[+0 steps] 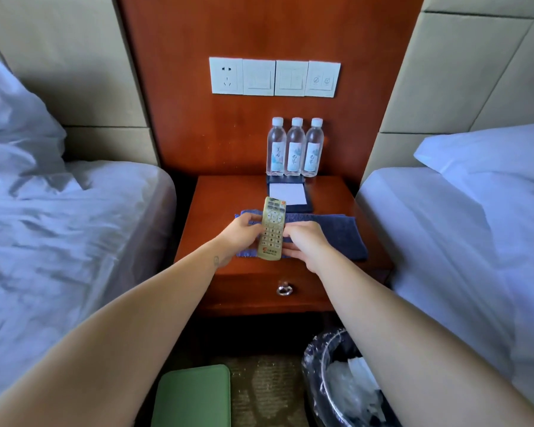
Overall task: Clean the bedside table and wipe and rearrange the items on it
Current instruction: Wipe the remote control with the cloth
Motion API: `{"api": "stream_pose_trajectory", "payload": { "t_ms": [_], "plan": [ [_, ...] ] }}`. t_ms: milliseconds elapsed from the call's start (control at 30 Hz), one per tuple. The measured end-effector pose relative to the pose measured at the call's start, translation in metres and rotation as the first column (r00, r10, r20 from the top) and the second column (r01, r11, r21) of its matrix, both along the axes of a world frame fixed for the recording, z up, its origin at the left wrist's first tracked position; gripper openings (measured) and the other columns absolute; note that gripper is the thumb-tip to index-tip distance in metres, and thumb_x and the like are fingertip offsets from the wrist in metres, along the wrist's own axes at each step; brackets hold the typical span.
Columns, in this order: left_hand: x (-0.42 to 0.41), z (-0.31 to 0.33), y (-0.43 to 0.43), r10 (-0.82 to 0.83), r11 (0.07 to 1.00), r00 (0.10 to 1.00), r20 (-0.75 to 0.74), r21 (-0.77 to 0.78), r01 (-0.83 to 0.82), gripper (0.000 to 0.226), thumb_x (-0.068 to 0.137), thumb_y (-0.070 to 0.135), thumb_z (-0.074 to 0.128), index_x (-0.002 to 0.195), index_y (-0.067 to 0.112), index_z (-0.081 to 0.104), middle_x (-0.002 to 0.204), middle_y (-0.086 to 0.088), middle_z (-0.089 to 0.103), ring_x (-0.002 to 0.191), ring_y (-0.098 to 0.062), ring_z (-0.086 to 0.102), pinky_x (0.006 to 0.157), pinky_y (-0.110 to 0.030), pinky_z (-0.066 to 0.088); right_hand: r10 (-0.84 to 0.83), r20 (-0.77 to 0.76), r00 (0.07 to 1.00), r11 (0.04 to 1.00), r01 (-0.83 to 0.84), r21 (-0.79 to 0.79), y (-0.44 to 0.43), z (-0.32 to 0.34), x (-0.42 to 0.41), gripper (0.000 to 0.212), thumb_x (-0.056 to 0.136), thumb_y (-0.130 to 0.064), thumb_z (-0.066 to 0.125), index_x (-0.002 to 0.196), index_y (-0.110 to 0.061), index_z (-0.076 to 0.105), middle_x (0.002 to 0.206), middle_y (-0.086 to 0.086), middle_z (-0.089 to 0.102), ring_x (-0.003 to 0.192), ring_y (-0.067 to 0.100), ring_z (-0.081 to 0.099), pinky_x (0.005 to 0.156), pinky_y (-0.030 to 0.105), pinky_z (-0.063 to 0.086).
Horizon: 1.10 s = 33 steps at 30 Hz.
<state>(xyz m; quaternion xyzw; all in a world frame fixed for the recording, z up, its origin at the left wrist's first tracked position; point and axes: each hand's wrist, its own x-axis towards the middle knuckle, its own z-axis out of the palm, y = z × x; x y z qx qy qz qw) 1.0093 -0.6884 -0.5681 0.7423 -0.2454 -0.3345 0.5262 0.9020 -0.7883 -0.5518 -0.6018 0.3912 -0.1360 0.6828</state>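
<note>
A left hand [243, 232] and a right hand [306, 241] hold a remote [272, 226] between them, fingers [252, 217] curled round its long edges, over a blue cloth [336, 232] on the table [222, 198]. Behind it lie a notepad [288, 194] and three bottles [295, 147].

Glossy wooden table [222, 192] (terry cloth [336, 232])

A: How is the light falling?
B: Soft, cool daylight is washing the left bed [59, 241] and the right bed [460, 241] bluish white, and the wooden panel [259, 26] is glowing evenly.
A: Shadows, glare?
B: Darkness is pooling under the bedside table [216, 195]; the bin liner [321, 362] is glinting. The wide lens is bending the wall panels [475, 72] at the edges.
</note>
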Motion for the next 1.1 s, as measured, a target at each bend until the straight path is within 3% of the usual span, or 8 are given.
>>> {"api": "stream_pose_trajectory", "payload": {
  "t_ms": [200,333,467,533,633,700,1000,1100],
  "plan": [
    [0.024,-0.009,-0.025,-0.236,0.955,0.971,0.028,0.192,0.227,0.058,0.086,0.021,0.074,0.128,0.024,0.035,0.111,0.008,0.06,0.097,-0.006,0.062,0.081,-0.022,0.054,-0.022,-0.081,0.996,0.995,0.029,0.094,-0.027,-0.014,0.029,0.024,0.095,-0.001,0.052,0.112,-0.005,0.068,0.102,0.013,0.072,0.089,0.023,0.071,0.078,0.033,0.06],
    [0.039,-0.024,-0.041,-0.236,0.918,0.953,0.189,0.365,0.155,0.114,0.048,0.065,0.083,0.142,0.029,0.031,0.132,-0.005,0.044,0.119,-0.021,0.051,0.105,-0.042,0.045,0.004,-0.092,0.996,0.991,0.008,0.135,-0.037,-0.02,0.038,0.029,0.094,0.001,0.051,0.117,-0.006,0.067,0.109,0.013,0.071,0.096,0.023,0.069,0.076,0.031,0.059],
    [0.05,-0.035,-0.051,-0.24,0.917,0.922,0.302,0.381,0.114,0.086,0.073,0.034,0.079,0.145,0.019,0.035,0.128,-0.007,0.049,0.102,-0.02,0.059,0.085,-0.031,0.054,0.028,-0.083,0.996,0.993,-0.018,0.115,-0.048,-0.027,0.042,0.032,0.094,0.001,0.049,0.12,-0.007,0.065,0.118,0.015,0.067,0.104,0.025,0.065,0.089,0.034,0.055],
    [0.053,-0.035,-0.051,-0.254,0.922,0.892,0.374,0.373,0.106,0.071,0.079,0.024,0.073,0.142,0.017,0.042,0.126,-0.004,0.05,0.098,-0.016,0.057,0.075,-0.021,0.047,0.027,-0.179,0.983,0.988,-0.054,-0.146,-0.063,-0.035,0.039,0.035,0.094,-0.006,0.051,0.125,-0.013,0.064,0.129,0.009,0.062,0.115,0.026,0.059,0.1,0.038,0.048],
    [0.059,-0.039,-0.047,-0.302,0.928,0.838,0.454,0.34,0.15,0.059,0.08,0.017,0.072,0.134,0.02,0.049,0.124,0.0,0.054,0.102,-0.011,0.054,0.082,-0.019,0.04,-0.209,-0.369,0.906,0.779,-0.074,-0.622,-0.095,-0.045,0.018,0.046,0.091,-0.015,0.056,0.137,-0.014,0.054,0.139,0.012,0.053,0.129,0.035,0.044,0.107,0.039,0.035],
    [0.063,-0.04,-0.044,-0.319,0.934,0.822,0.471,0.302,0.19,0.058,0.08,0.014,0.073,0.133,0.021,0.051,0.123,0.002,0.058,0.105,-0.009,0.056,0.086,-0.018,0.043,-0.378,-0.412,0.829,0.719,-0.017,-0.695,-0.114,-0.051,0.0,0.056,0.09,-0.018,0.06,0.143,-0.011,0.045,0.143,0.018,0.045,0.131,0.039,0.038,0.107,0.041,0.033],
    [0.088,-0.064,-0.019,-0.257,0.945,0.759,0.598,0.32,0.068,0.076,0.07,0.055,0.079,0.134,0.024,0.053,0.126,0.003,0.057,0.119,-0.02,0.046,0.103,-0.039,0.037,-0.376,-0.39,0.84,0.851,0.146,-0.504,-0.149,-0.057,-0.012,0.058,0.09,-0.024,0.066,0.138,0.002,0.047,0.136,0.023,0.053,0.124,0.037,0.052,0.102,0.04,0.04],
    [0.09,-0.071,-0.015,-0.201,0.959,0.769,0.607,0.283,0.027,0.081,0.059,0.074,0.067,0.128,0.031,0.059,0.12,0.008,0.059,0.117,-0.021,0.045,0.101,-0.042,0.037,-0.345,-0.3,0.89,0.909,0.237,-0.341,-0.153,-0.054,-0.002,0.033,0.079,-0.036,0.073,0.088,-0.006,0.065,0.089,0.012,0.064,0.09,0.028,0.061,0.082,0.04,0.05]
  ]
}}
